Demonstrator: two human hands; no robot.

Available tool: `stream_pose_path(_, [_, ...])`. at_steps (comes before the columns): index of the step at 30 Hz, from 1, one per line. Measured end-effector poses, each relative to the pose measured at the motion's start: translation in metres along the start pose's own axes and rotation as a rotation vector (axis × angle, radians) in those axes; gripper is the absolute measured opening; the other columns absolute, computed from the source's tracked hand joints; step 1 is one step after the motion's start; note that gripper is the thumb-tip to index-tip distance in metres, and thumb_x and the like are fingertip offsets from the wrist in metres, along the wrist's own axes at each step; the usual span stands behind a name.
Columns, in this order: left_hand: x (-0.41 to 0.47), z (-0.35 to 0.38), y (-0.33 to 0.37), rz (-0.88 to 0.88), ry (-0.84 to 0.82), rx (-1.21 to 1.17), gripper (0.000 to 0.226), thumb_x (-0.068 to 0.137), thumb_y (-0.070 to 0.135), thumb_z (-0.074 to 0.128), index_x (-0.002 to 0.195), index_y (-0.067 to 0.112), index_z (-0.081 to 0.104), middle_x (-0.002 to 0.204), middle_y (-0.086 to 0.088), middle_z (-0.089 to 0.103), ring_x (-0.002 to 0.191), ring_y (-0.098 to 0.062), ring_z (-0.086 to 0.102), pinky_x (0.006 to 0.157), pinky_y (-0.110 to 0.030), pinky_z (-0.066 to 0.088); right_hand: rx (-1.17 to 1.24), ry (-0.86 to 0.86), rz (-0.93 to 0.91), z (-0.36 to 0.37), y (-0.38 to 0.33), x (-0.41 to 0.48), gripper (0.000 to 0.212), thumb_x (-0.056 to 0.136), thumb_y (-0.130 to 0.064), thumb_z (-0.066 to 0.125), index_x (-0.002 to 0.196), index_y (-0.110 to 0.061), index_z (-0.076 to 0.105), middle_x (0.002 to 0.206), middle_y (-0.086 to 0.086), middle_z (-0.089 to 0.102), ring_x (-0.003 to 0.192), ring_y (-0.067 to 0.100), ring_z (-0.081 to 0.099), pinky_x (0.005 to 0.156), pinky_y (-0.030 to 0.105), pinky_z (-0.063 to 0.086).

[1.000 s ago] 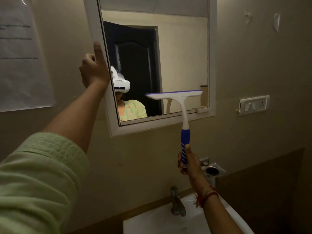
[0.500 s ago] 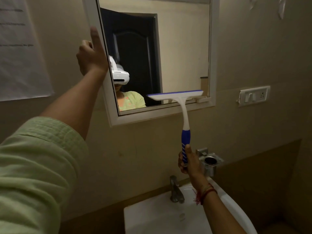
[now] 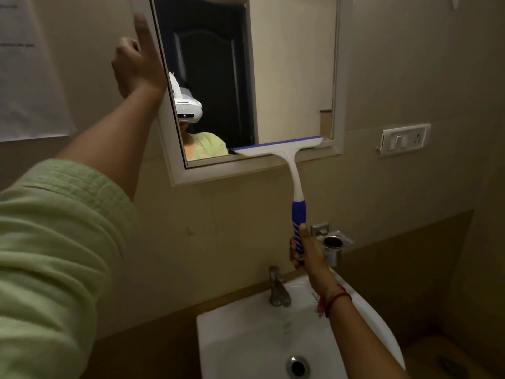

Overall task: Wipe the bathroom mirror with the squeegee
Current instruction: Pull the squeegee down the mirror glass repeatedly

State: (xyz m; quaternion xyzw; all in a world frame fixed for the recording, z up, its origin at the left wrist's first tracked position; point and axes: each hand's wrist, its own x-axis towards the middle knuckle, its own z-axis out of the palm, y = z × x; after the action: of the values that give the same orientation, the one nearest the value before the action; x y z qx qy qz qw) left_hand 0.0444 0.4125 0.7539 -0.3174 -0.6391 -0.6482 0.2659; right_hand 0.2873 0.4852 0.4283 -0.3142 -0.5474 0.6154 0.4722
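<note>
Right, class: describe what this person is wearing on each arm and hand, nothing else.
The left arm has a pale green, textured sleeve ending near the elbow; the left hand shows no ring or watch. The right forearm is bare, with red threads tied at the wrist behind the right hand, a frayed end hanging loose. No gloves.

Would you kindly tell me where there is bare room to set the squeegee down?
The sink ledge left of the tap is bare, as is the basin between tap and drain. The right is crowded: the right hand, gripping the squeegee, sits beside the steel cup holder, forearm over the rim.
</note>
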Motion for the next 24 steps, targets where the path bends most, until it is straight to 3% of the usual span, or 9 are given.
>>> stream_pose_path(3, [0.001,0.001,-0.001,-0.010,0.002,0.017,0.050,0.092,0.061,0.026,0.057,0.026,0.028,0.063,0.009,0.043,0.066,-0.010,0.044,0.043,-0.022,0.028,0.073,0.042,-0.063,0.000,-0.002,-0.004,0.046,0.070,-0.063,0.046,0.059,-0.019,0.050,0.042,-0.008,0.044,0.035,0.005,0.038,0.037,0.016,0.031])
stream_pose_path(5, [0.001,0.001,-0.001,-0.014,-0.009,0.010,0.049,0.092,0.060,0.026,0.057,0.026,0.026,0.059,0.012,0.037,0.056,-0.007,0.039,0.042,-0.022,0.028,0.143,0.103,-0.116,0.002,-0.006,-0.008,0.041,0.070,-0.058,0.050,0.065,-0.017,0.052,0.048,-0.004,0.044,0.035,0.002,0.038,0.035,0.014,0.032])
stream_pose_path(9, [0.001,0.002,-0.002,0.006,-0.010,0.000,0.050,0.093,0.060,0.026,0.057,0.025,0.028,0.059,0.010,0.037,0.051,0.000,0.032,0.041,-0.013,0.030,0.208,0.161,-0.243,0.009,-0.030,-0.011,0.067,0.048,-0.079,0.061,0.066,-0.015,0.049,0.044,-0.008,0.046,0.036,0.001,0.039,0.037,0.014,0.034])
stream_pose_path(12, [0.003,0.004,-0.006,0.018,-0.017,-0.006,0.050,0.092,0.061,0.025,0.058,0.025,0.029,0.066,0.001,0.046,0.061,-0.013,0.042,0.052,-0.027,0.030,0.180,0.163,-0.349,0.013,-0.063,-0.010,0.069,0.048,-0.082,0.057,0.061,-0.015,0.046,0.039,-0.009,0.045,0.035,0.001,0.037,0.038,0.016,0.033])
stream_pose_path(15, [0.003,0.005,-0.008,0.028,-0.018,-0.021,0.050,0.092,0.062,0.024,0.058,0.025,0.030,0.073,-0.003,0.049,0.072,-0.017,0.045,0.056,-0.028,0.029,0.162,0.132,-0.416,0.016,-0.100,-0.007,0.057,0.061,-0.076,0.050,0.064,-0.018,0.049,0.040,-0.009,0.047,0.035,0.001,0.039,0.037,0.014,0.034])
stream_pose_path(18, [0.002,0.004,-0.006,0.019,-0.023,-0.024,0.050,0.092,0.062,0.024,0.059,0.025,0.031,0.070,-0.001,0.048,0.067,-0.015,0.044,0.051,-0.028,0.027,0.158,0.059,-0.459,0.018,-0.137,-0.004,0.042,0.074,-0.060,0.043,0.064,-0.020,0.050,0.041,-0.009,0.046,0.035,0.002,0.038,0.036,0.015,0.033])
stream_pose_path(22, [0.000,0.003,-0.005,0.021,-0.032,-0.028,0.049,0.094,0.060,0.024,0.060,0.026,0.032,0.060,0.009,0.037,0.052,-0.003,0.033,0.047,-0.020,0.021,0.161,-0.062,-0.517,0.023,-0.189,0.006,0.044,0.079,-0.059,0.040,0.061,-0.020,0.049,0.041,-0.008,0.044,0.034,0.004,0.037,0.036,0.015,0.032])
stream_pose_path(24, [0.000,0.004,-0.006,0.026,-0.028,-0.035,0.050,0.094,0.060,0.024,0.062,0.023,0.036,0.061,0.006,0.039,0.053,-0.005,0.035,0.048,-0.021,0.021,0.153,-0.108,-0.531,0.026,-0.215,0.014,0.047,0.085,-0.058,0.038,0.059,-0.020,0.049,0.041,-0.008,0.044,0.034,0.005,0.037,0.037,0.016,0.032])
